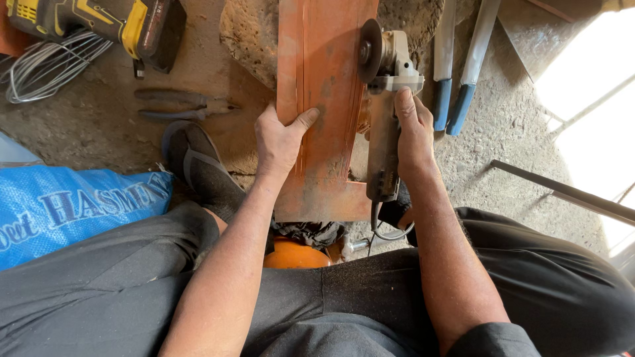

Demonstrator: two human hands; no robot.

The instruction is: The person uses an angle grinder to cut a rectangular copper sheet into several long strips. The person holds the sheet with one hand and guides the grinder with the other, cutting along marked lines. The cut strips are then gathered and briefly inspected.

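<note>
The left hand (pixel 281 142) lies flat on a rust-orange steel strip (pixel 317 73), fingers spread and pressing it down, thumb out toward three o'clock. The strip runs from six to twelve o'clock over the dirt floor (pixel 99 132). The right hand (pixel 413 132) is closed around the body of an angle grinder (pixel 383 112), just beside the strip's right edge, its disc (pixel 369 49) upright at twelve o'clock against that edge. At nine o'clock of the left hand lie pliers (pixel 182 106) and a sandalled foot (pixel 198 165); at ten o'clock, a yellow drill (pixel 99 23) and coiled wire (pixel 46 66). A blue sack (pixel 66 211) sits at eight o'clock. Two blue-handled tools (pixel 456 86) rest at two o'clock.
</note>
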